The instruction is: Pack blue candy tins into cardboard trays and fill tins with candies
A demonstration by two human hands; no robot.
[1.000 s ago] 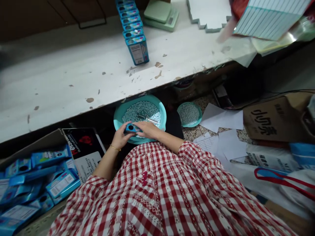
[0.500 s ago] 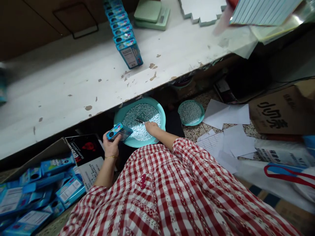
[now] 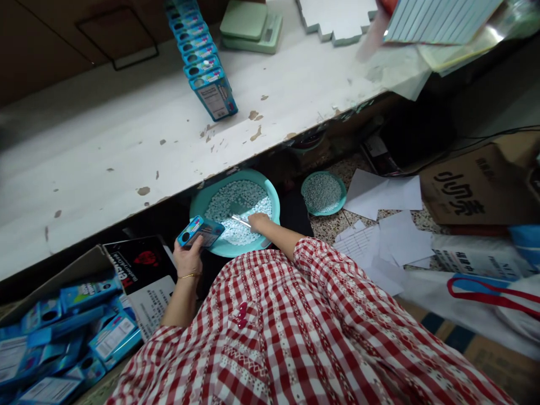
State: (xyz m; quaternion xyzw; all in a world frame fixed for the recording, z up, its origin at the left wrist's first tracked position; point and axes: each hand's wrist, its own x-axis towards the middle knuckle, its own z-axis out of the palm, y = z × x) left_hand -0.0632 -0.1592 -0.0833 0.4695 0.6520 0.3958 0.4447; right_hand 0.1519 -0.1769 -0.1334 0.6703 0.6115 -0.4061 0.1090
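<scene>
My left hand [image 3: 188, 257] is wrapped round a small blue box [image 3: 199, 230], which is tilted over the left rim of a turquoise basin [image 3: 276, 198]. A dark round opening shows on the box's top face. Small white pellets [image 3: 242, 232] fill much of the basin. Over them, my right hand [image 3: 258, 221] grips a slim silvery metal spoon [image 3: 241, 220] that points left toward the box. The spoon's tip is too small to make out clearly.
Above the basin, a worn white table [image 3: 126, 140] carries a row of blue boxes [image 3: 214, 93] and a green scale [image 3: 252, 28]. A carton [image 3: 147, 304] of blue boxes stands lower left. To the right are a smaller pellet bowl [image 3: 323, 193], loose papers [image 3: 400, 239] and a brown carton [image 3: 472, 188].
The spoon has come up from the pellets and now lies flatter, with more of its silvery length showing. My left hand still holds the box by the rim. The whole view has shifted slightly.
</scene>
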